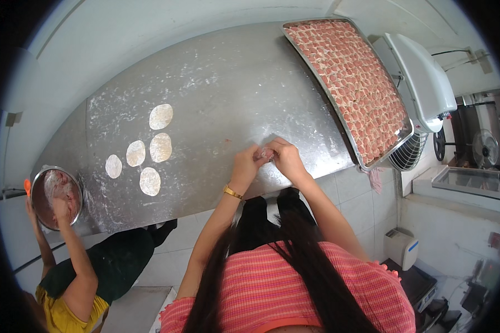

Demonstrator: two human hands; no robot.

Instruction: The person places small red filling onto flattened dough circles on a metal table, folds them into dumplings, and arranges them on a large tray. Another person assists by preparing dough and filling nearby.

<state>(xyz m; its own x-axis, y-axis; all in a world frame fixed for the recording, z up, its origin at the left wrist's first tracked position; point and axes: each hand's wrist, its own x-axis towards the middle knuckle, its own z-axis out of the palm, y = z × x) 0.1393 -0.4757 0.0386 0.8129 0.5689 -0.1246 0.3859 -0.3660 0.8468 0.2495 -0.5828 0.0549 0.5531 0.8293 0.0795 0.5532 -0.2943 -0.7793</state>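
Observation:
Close to the table's front edge, my left hand (248,165) and my right hand (289,160) meet around a small meat-filled dumpling (267,154). Fingers of both hands are closed on it and hide much of its wrapper. Pinkish filling shows at its top. Several round, floured dough wrappers, one of them a pale disc (160,147), lie flat to the left of my hands. A tiny scrap of meat (228,140) rests on the steel just beyond my left hand.
The steel table (216,83) is dusted with flour. At its right end, a large metal tray (331,100) holds rows of open-topped meat dumplings. A white machine (419,83) stands beyond it. On the left, a co-worker's hand (61,208) reaches into a metal bowl (80,194) of raw meat filling.

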